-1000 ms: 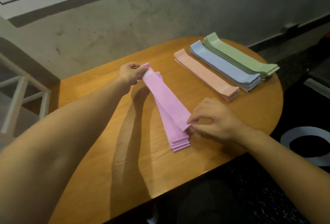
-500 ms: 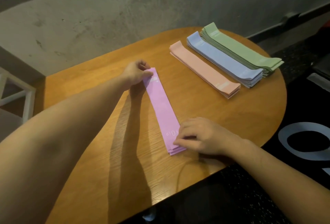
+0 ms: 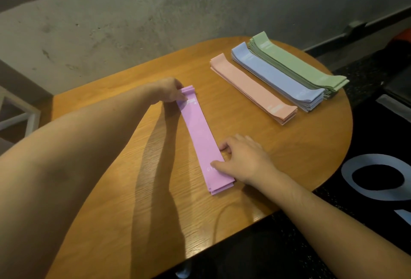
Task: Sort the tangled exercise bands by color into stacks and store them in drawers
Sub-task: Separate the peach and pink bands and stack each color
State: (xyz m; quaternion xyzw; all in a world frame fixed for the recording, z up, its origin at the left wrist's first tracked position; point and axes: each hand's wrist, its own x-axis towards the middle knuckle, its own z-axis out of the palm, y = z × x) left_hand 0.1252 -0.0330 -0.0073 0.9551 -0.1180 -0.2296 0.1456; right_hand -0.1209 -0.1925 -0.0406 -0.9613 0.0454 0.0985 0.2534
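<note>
Stack of flat pink-lilac exercise bands (image 3: 201, 136) lay diagonally mid-table on the rounded wooden table (image 3: 311, 145), far end toward the wall edge, near end toward the front edge. Left hand (image 3: 171, 92) was at the stack's far end, fingers curled, pinching the band ends. Right hand (image 3: 242, 158) rested at the near end, thumb tip on the top band, the other fingers loosely curled along the stack's right side; a firm grip could not be confirmed. Top pink band had a small white printed label by the far end and faint white lettering near the right thumb; neither was readable. Three other stacks sat side by side, parallel, toward the table's far right edge: peach flat bands (image 3: 251, 88) nearest the pink stack, then light blue flat bands (image 3: 278, 79), then sage green flat bands (image 3: 298, 65) closest to the wall; blue and green were touching, peach just beside blue. Each top band carried pale printed patches near its ends, too blurred to read. Grey concrete wall (image 3: 178, 22) behind the table. Dark floor to the right showed part of a large light-blue painted marking (image 3: 349, 167), which was cut off and could not be read.
</note>
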